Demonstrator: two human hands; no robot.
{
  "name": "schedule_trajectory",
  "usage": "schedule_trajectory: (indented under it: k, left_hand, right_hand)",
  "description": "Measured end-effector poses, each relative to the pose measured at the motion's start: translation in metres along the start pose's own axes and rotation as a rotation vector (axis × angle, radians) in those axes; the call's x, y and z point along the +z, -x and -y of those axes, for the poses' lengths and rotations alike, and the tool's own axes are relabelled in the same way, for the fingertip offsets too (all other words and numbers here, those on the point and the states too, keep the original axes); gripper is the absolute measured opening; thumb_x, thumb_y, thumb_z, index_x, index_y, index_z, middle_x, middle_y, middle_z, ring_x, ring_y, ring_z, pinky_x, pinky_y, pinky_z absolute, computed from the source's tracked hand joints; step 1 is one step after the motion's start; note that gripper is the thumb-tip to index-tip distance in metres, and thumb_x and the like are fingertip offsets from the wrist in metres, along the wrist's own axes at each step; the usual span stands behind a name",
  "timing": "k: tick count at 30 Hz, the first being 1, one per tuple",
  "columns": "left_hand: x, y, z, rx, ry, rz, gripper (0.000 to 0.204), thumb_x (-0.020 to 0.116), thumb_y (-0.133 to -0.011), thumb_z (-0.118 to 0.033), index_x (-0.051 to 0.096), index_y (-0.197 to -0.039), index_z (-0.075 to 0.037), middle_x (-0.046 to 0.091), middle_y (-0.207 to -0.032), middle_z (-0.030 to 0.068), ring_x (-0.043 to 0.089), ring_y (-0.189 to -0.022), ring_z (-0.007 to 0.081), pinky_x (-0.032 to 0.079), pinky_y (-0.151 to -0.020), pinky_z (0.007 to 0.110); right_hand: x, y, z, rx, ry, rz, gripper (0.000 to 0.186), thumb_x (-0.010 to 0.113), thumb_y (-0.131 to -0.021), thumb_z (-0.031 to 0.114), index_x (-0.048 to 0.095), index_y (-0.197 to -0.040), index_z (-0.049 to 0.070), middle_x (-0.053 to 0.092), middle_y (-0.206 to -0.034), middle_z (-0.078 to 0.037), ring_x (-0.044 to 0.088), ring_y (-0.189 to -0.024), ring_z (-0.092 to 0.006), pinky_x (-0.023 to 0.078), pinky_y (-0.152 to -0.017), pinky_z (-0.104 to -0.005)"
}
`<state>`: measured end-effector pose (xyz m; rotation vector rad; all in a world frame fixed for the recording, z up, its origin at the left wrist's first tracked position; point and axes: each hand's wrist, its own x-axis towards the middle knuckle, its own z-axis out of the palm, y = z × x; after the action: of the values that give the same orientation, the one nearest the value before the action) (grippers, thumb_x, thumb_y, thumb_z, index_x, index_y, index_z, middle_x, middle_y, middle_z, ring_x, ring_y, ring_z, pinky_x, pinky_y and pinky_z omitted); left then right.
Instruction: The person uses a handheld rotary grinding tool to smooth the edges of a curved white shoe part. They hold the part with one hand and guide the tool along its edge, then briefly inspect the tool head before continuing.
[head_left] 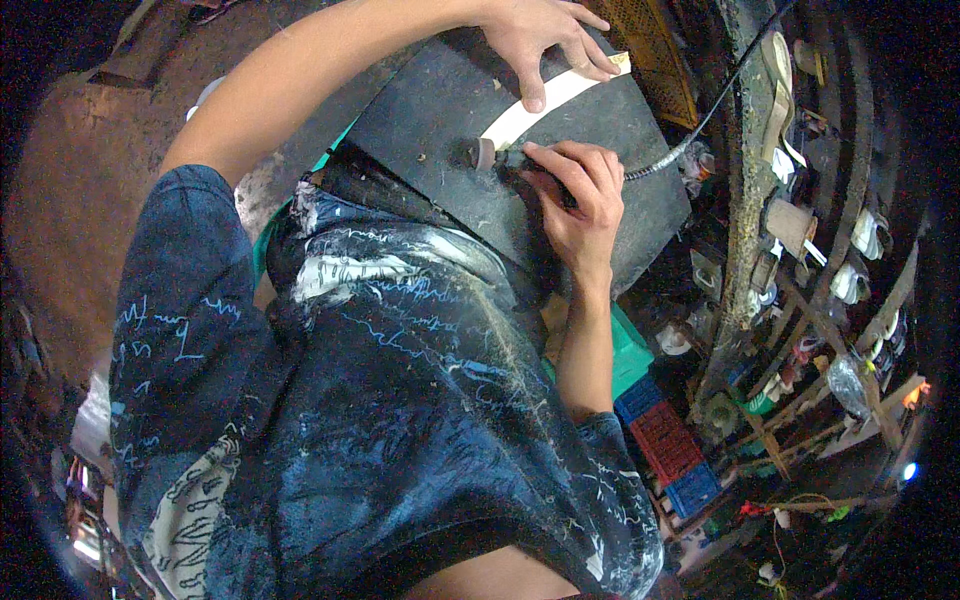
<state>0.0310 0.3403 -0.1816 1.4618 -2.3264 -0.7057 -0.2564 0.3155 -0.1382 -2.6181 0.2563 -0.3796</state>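
Note:
My left hand (545,45) reaches in from the upper left. Its thumb and fingers are spread apart and press down along a pale, curved strip (530,112), whose material I cannot tell. The strip lies on a dark flat board (420,115). My right hand (580,195) is closed round the black body of a rotary grinder (515,160). The grinder's round, brownish head (482,155) is at the strip's near end; whether they touch is unclear. A flexible shaft or cable (660,163) runs from beyond my right hand toward the upper right.
Pale dust lies on my dark shirt (400,350). Beyond the board is a yellow perforated crate (655,50). A green bin (625,350) and a blue and red crate (668,445) stand low at the right. Racks (745,200) with many small items fill the right side.

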Motion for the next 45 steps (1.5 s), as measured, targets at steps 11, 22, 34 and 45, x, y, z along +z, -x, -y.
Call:
schedule_trajectory:
  k: [11,22,34,45]
  left_hand:
    - [0.003,-0.002,0.002,-0.006,-0.003,0.002,0.104,0.085,-0.076,-0.069,0.056,-0.163,-0.020,0.036,-0.180,0.0007,0.014,-0.170,0.0375,0.003,-0.133,0.067]
    - [0.000,0.004,0.001,0.035,0.039,-0.033,0.099,0.086,-0.076,-0.067,0.062,-0.159,-0.020,0.039,-0.179,0.0016,0.015,-0.170,0.0390,0.004,-0.133,0.068]
    - [0.005,-0.003,0.006,0.026,0.011,-0.020,0.103,0.086,-0.075,-0.071,0.060,-0.161,-0.020,0.037,-0.180,0.0011,0.014,-0.170,0.0395,0.005,-0.132,0.068]
    - [0.003,-0.001,0.003,0.010,-0.007,-0.003,0.104,0.085,-0.076,-0.070,0.057,-0.163,-0.021,0.037,-0.180,0.0019,0.014,-0.170,0.0395,0.004,-0.132,0.068]
  right_hand:
    - [-0.004,-0.001,-0.006,0.086,0.068,-0.069,0.039,0.092,-0.077,0.007,0.085,-0.115,0.013,0.075,-0.107,-0.008,0.068,-0.102,-0.0274,0.052,-0.093,-0.0399]
    - [0.004,-0.009,-0.016,0.105,0.078,-0.100,0.039,0.092,-0.079,0.007,0.085,-0.117,0.014,0.076,-0.108,-0.007,0.068,-0.101,-0.0265,0.052,-0.094,-0.0388]
    - [0.002,-0.004,-0.007,0.058,0.040,-0.020,0.040,0.092,-0.078,0.008,0.085,-0.116,0.015,0.075,-0.108,-0.007,0.068,-0.102,-0.0273,0.051,-0.093,-0.0401]
    - [-0.002,-0.002,-0.006,0.045,0.025,-0.022,0.042,0.092,-0.076,0.005,0.085,-0.116,0.014,0.076,-0.109,-0.007,0.068,-0.103,-0.0275,0.052,-0.093,-0.0403]
